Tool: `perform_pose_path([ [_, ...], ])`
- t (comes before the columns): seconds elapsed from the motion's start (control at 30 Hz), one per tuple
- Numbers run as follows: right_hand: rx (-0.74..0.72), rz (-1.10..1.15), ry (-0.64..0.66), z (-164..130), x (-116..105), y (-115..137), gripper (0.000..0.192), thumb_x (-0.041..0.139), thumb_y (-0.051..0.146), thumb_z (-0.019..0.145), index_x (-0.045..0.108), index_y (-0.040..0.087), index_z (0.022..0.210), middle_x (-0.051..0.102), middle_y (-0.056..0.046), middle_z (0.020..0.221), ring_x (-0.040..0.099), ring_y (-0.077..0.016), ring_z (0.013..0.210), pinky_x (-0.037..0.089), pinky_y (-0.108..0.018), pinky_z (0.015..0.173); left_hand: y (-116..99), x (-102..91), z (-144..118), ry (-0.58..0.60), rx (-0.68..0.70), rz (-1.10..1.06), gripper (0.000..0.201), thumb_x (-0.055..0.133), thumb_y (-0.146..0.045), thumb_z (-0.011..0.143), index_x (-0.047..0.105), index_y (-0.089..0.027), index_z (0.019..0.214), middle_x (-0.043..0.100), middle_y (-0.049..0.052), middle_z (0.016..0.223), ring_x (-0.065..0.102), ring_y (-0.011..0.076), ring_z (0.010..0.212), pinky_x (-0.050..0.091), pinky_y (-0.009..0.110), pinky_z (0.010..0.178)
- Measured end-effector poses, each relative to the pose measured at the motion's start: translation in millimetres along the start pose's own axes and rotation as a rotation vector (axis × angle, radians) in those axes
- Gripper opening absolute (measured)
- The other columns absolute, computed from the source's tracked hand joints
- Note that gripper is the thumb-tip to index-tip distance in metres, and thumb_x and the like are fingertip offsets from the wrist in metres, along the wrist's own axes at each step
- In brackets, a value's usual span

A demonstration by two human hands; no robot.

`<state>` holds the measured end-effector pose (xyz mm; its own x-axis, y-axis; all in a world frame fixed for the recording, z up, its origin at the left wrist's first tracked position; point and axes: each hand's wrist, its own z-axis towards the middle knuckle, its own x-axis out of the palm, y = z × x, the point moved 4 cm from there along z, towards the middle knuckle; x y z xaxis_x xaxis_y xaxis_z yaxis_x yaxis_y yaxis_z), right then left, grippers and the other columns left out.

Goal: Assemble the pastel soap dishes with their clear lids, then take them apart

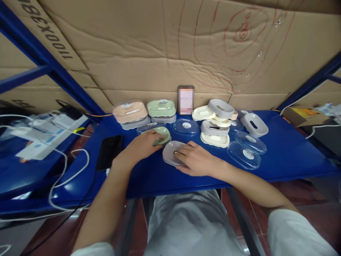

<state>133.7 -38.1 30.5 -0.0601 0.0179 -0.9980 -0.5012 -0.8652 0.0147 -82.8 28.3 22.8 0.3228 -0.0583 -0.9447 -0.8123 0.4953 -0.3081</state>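
Note:
My left hand (146, 144) grips a green soap dish (166, 134), its fingers over the dish's left side and inside. My right hand (195, 158) is closed on a mauve-grey soap dish (170, 153) near the table's front edge; its fingers lie over the top by the slot and the thumb is at the near side. The two dishes sit close together. Behind them lies a clear oval lid (185, 126) with a round label. Another clear lid (145, 128) is partly hidden behind my left hand and the green dish.
A lidded peach soap box (130, 111) and a lidded green one (161, 107) rest on grey parts at the back. Right of the upright phone (186, 101) are stacked cream dishes (215, 139), grey trays (221, 108) and clear lids (243, 154). A black phone (109, 152) and cables lie left.

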Motion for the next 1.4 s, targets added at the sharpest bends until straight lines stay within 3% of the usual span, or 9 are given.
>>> perform_pose_path([
  [0.27, -0.031, -0.054, -0.061, 0, -4, -5, 0.034, 0.042, 0.025, 0.114, 0.067, 0.009, 0.13, 0.078, -0.017, 0.107, 0.07, -0.0285, 0.107, 0.042, -0.042, 0.093, -1, -7.0, 1, 0.03, -0.032, 0.088, 0.037, 0.047, -0.039, 0.105, 0.066, -0.022, 0.132, 0.076, 0.013, 0.13, 0.073, 0.0345, 0.118, 0.056, 0.047, 0.1],
  [0.43, 0.139, 0.082, -0.189, -31, -47, -41, 0.039, 0.035, 0.03, 0.115, 0.067, 0.015, 0.131, 0.078, -0.013, 0.102, 0.071, -0.0266, 0.094, 0.048, -0.042, 0.094, -15, -10.3, 3, -0.047, 0.012, 0.032, 0.041, 0.043, -0.044, 0.108, 0.064, -0.022, 0.135, 0.075, 0.012, 0.132, 0.073, 0.0339, 0.119, 0.056, 0.047, 0.1],
  [0.63, 0.834, 0.004, -0.407, -130, -104, -123, 0.044, 0.037, 0.042, 0.112, 0.065, 0.019, 0.135, 0.078, -0.016, 0.11, 0.073, -0.0291, 0.094, 0.051, -0.038, 0.084, -60, -1.9, 12, -0.197, 0.215, 0.047, 0.037, 0.042, -0.037, 0.112, 0.063, -0.02, 0.138, 0.074, 0.012, 0.137, 0.07, 0.0295, 0.124, 0.051, 0.046, 0.108],
  [0.73, 1.229, -0.118, -0.316, -159, -96, -164, 0.05, 0.034, 0.043, 0.111, 0.064, 0.016, 0.141, 0.077, -0.025, 0.115, 0.073, -0.0394, 0.104, 0.051, -0.047, 0.088, -97, 11.5, 30, -0.221, 0.401, 0.128, 0.031, 0.043, -0.023, 0.112, 0.063, -0.019, 0.135, 0.074, 0.011, 0.137, 0.069, 0.0277, 0.127, 0.048, 0.045, 0.107],
  [0.83, 1.4, -0.102, -0.176, -162, -72, -194, 0.05, 0.039, 0.043, 0.108, 0.064, 0.017, 0.143, 0.075, -0.027, 0.124, 0.072, -0.0429, 0.112, 0.052, -0.05, 0.089, -134, 28.8, 59, -0.188, 0.524, 0.203, 0.037, 0.04, -0.009, 0.109, 0.061, -0.019, 0.138, 0.07, 0.012, 0.144, 0.067, 0.0264, 0.13, 0.045, 0.045, 0.106],
  [1.0, 1.362, -0.022, -0.083, -152, -52, -208, 0.054, 0.05, 0.051, 0.105, 0.063, 0.019, 0.146, 0.076, -0.021, 0.127, 0.072, -0.0378, 0.115, 0.053, -0.045, 0.092, -183, 52.3, 99, -0.126, 0.55, 0.243, 0.047, 0.04, 0.0, 0.1, 0.061, -0.019, 0.138, 0.066, 0.013, 0.148, 0.063, 0.0234, 0.134, 0.043, 0.041, 0.11],
  [1.13, 1.273, -0.091, -0.151, -139, -60, -187, 0.051, 0.043, 0.047, 0.107, 0.063, 0.019, 0.145, 0.075, -0.021, 0.128, 0.073, -0.0389, 0.113, 0.052, -0.047, 0.09, -191, 49.8, 102, -0.156, 0.494, 0.236, 0.052, 0.034, 0.0, 0.1, 0.058, -0.019, 0.143, 0.058, 0.013, 0.158, 0.053, 0.022, 0.147, 0.037, 0.038, 0.119],
  [1.23, 1.078, -0.113, -0.205, -114, -66, -157, 0.041, 0.043, 0.043, 0.108, 0.069, 0.021, 0.131, 0.078, -0.017, 0.119, 0.074, -0.0361, 0.105, 0.052, -0.044, 0.085, -163, 32.6, 89, -0.148, 0.386, 0.237, 0.043, 0.04, -0.005, 0.102, 0.063, -0.02, 0.135, 0.067, 0.012, 0.143, 0.062, 0.0253, 0.135, 0.044, 0.04, 0.114],
  [1.4, 0.714, -0.176, -0.342, -72, -69, -105, 0.037, 0.043, 0.037, 0.111, 0.074, 0.018, 0.116, 0.078, -0.015, 0.113, 0.071, -0.0348, 0.106, 0.049, -0.046, 0.09, -74, 0.5, 33, -0.109, 0.13, 0.259, 0.022, 0.054, -0.029, 0.104, 0.07, -0.02, 0.118, 0.073, 0.012, 0.116, 0.071, 0.0315, 0.109, 0.055, 0.046, 0.096],
])
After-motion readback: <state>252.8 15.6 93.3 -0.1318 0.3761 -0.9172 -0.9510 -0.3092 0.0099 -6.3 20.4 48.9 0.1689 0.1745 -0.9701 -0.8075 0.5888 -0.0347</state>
